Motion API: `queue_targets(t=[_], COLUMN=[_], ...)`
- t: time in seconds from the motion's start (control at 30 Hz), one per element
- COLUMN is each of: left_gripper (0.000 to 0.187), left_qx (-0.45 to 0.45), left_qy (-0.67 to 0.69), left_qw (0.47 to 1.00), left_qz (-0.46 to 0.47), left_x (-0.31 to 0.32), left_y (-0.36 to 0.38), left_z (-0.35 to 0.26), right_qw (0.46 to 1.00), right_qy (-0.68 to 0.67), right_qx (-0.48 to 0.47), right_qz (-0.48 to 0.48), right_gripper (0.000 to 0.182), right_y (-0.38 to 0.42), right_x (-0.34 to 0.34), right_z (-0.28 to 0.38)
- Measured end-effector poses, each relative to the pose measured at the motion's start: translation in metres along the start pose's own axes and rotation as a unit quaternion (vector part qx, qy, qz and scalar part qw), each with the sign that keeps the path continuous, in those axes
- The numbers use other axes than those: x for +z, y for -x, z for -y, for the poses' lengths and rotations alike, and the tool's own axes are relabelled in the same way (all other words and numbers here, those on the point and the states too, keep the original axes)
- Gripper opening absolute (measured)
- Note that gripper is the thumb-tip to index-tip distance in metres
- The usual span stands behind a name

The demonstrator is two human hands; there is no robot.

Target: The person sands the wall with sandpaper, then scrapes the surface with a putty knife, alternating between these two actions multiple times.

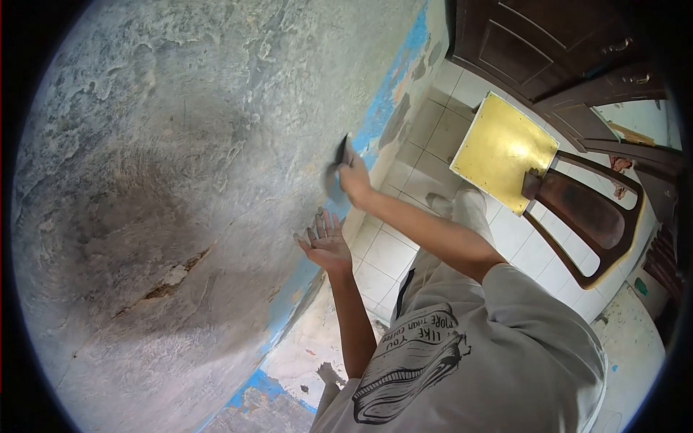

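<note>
- The right hand is clenched around a dark, flat scraper blade, pressing it against the grey, mottled plaster wall near the wall's blue-painted lower edge.
- The scraper's long axis runs up from the fist, roughly along that blue edge.
- The left hand is released, fingers spread, palm close to the wall just below the scraper; whether it touches is unclear.
- The right hand is the one on the tool.

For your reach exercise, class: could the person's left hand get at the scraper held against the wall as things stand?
Probably yes: the left hand rests open against the wall just below the scraper, with nothing between them.
</note>
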State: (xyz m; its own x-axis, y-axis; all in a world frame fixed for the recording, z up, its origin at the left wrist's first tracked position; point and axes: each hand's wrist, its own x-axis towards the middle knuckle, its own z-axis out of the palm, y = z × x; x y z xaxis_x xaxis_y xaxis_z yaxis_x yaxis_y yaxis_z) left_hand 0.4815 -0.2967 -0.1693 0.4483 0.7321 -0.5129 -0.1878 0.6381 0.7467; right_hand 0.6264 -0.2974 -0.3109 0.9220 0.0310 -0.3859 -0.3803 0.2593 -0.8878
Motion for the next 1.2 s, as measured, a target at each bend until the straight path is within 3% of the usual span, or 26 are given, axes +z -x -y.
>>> queue_targets(t=[0.03, 0.13, 0.2, 0.23, 0.3, 0.4, 0.43, 0.5, 0.6, 0.63, 0.67, 0.73, 0.83, 0.93, 0.97, 1.07, 1.13, 1.2], left_gripper=[0.1, 0.097, 0.096, 0.095, 0.095, 0.094, 0.094, 0.093, 0.093, 0.093, 0.093, 0.092, 0.092, 0.091, 0.09, 0.09, 0.09, 0.092], left_qx=[-0.001, 0.0, 0.01, 0.014, 0.017, 0.001, -0.005, 0.018, 0.04, 0.043, 0.036, 0.026, 0.028, 0.044, 0.044, 0.036, 0.023, 0.018], left_qy=[-0.003, 0.0, -0.007, -0.011, -0.039, -0.025, -0.011, -0.038, -0.055, -0.055, -0.054, -0.056, -0.031, -0.056, -0.062, -0.059, -0.04, -0.008], left_qw=[1.0, 1.0, 1.0, 1.0, 0.999, 1.0, 1.0, 0.999, 0.997, 0.997, 0.998, 0.998, 0.999, 0.997, 0.997, 0.998, 0.999, 1.0], left_qz=[-0.003, 0.006, -0.001, -0.004, 0.007, 0.007, 0.003, 0.014, 0.021, 0.017, 0.008, -0.009, -0.002, 0.006, 0.005, -0.008, -0.025, -0.018], left_x=[-0.001, -0.007, -0.006, -0.006, -0.01, -0.014, -0.015, -0.011, -0.009, -0.01, -0.012, -0.016, -0.019, -0.017, -0.017, -0.021, -0.029, -0.04], left_y=[0.0, 0.0, 0.002, 0.002, 0.003, 0.002, 0.002, 0.008, 0.006, 0.007, 0.006, 0.004, 0.001, 0.005, 0.005, 0.003, -0.002, -0.013], left_z=[0.001, -0.001, -0.002, -0.003, -0.001, 0.003, 0.003, 0.0, 0.0, 0.002, 0.006, 0.011, 0.009, 0.005, 0.005, 0.005, -0.003, -0.013], right_qw=[0.995, 0.993, 0.97, 0.972, 0.999, 0.995, 0.995, 0.994, 0.98, 0.995, 0.993, 0.995, 0.997, 1.0, 0.997, 0.987, 0.994, 0.989], right_qy=[0.045, -0.007, -0.117, -0.103, 0.005, -0.016, 0.028, 0.008, 0.132, 0.094, 0.092, 0.05, 0.073, 0.001, 0.031, 0.077, 0.078, 0.058], right_qx=[-0.083, 0.109, 0.207, 0.196, 0.015, 0.076, 0.072, 0.107, 0.148, 0.036, 0.069, 0.029, 0.033, 0.022, 0.07, 0.086, 0.064, 0.132], right_qz=[-0.023, 0.048, 0.057, 0.075, 0.038, 0.062, 0.057, -0.005, 0.027, -0.014, 0.041, 0.078, 0.011, 0.003, 0.025, 0.112, 0.029, -0.034], right_gripper=[0.072, 0.075, 0.077, 0.081, 0.082, 0.079, 0.078, 0.059, 0.073, 0.073, 0.073, 0.075, 0.077, 0.08, 0.079, 0.079, 0.068, 0.06], right_y=[-0.002, -0.018, -0.033, -0.03, -0.009, 0.026, 0.006, -0.025, -0.023, -0.004, 0.022, 0.041, -0.015, -0.033, -0.01, 0.051, 0.034, -0.023], right_x=[0.007, -0.032, -0.049, -0.046, -0.015, -0.019, -0.025, -0.035, -0.032, -0.019, -0.023, -0.025, -0.037, -0.037, -0.034, -0.023, -0.009, -0.006], right_z=[-0.025, 0.016, 0.053, 0.056, 0.023, 0.066, 0.051, 0.05, 0.08, 0.068, 0.098, 0.103, 0.079, 0.074, 0.092, 0.096, 0.067, 0.067])
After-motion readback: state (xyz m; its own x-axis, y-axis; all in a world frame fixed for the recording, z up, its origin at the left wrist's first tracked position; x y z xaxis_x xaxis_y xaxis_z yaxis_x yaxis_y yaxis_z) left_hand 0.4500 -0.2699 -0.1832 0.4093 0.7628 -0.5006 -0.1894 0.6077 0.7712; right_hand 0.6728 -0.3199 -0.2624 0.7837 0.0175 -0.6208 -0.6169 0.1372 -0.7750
